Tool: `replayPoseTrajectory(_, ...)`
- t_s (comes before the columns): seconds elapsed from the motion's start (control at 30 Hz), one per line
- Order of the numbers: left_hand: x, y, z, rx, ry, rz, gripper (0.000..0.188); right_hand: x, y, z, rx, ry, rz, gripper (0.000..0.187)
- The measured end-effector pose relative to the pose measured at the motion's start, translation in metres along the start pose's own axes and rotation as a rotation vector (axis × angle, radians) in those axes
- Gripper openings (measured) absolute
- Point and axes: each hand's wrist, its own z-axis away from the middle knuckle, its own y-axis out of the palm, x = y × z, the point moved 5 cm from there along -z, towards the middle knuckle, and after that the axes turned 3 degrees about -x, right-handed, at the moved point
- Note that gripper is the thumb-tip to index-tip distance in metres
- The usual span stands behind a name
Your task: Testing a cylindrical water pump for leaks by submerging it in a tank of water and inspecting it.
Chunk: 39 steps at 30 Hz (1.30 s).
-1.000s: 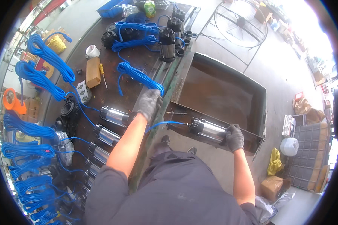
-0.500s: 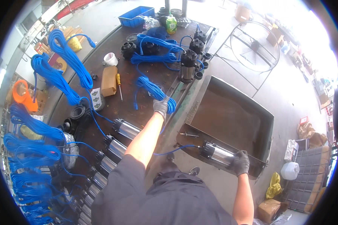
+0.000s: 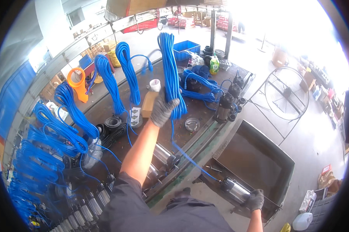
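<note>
My left hand [image 3: 163, 109], in a grey glove, is closed around a long coil of blue cable [image 3: 167, 65] lifted above the workbench. From the coil a single strand slants down to a silver cylindrical pump motor [image 3: 236, 189]. That motor lies on a dark ledge across the near end of a metal tub [image 3: 255, 162]. At its right end my gloved right hand [image 3: 254, 200] grips it; the fingertips are partly hidden. More blue coils [image 3: 111, 83] hang in a row along the bench's far left side, with several silver motors [image 3: 90, 205] beneath them.
Upright pumps [image 3: 224, 106] stand at the bench's right edge. A cardboard box [image 3: 148, 103], a white cup [image 3: 155, 84], a clear round dish [image 3: 192, 124] and a blue bin [image 3: 185, 49] sit on the bench [image 3: 104, 102]. Beyond the tub stands a large floor fan [image 3: 286, 92].
My left hand has raised the blue coil off the bench, up and away from me, and it now hangs lengthwise. The right hand stays on the motor. The view has swung left.
</note>
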Motion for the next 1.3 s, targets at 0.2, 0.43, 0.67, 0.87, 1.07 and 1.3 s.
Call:
replayPoseTrajectory(0.2, -0.022, -0.016, -0.058, -0.052, 0.027, 0.215, 0.053, 0.006, -0.004, 0.003, -0.035, -0.03, 0.008, 0.008)
replayPoseTrajectory(0.43, 0.009, -0.031, -0.065, -0.163, 0.002, 0.454, 0.047, 0.007, -0.007, 0.004, -0.069, -0.026, 0.007, 0.009)
replayPoseTrajectory(0.67, 0.002, -0.036, -0.052, -0.077, -0.03, 0.279, 0.053, -0.002, -0.001, 0.004, -0.075, -0.082, -0.035, 0.007)
replayPoseTrajectory(0.87, -0.009, -0.045, -0.057, -0.064, -0.033, 0.299, 0.054, -0.025, 0.007, -0.001, -0.033, -0.112, -0.207, 0.006)
replayPoseTrajectory(1.07, 0.022, -0.058, -0.08, -0.046, -0.064, 0.633, 0.054, -0.022, 0.012, -0.005, -0.017, -0.307, -0.154, 0.006)
replayPoseTrajectory(1.3, 0.083, -0.078, -0.032, -0.245, -0.161, 0.329, 0.047, -0.004, 0.014, -0.008, 0.048, -0.131, -0.156, 0.009)
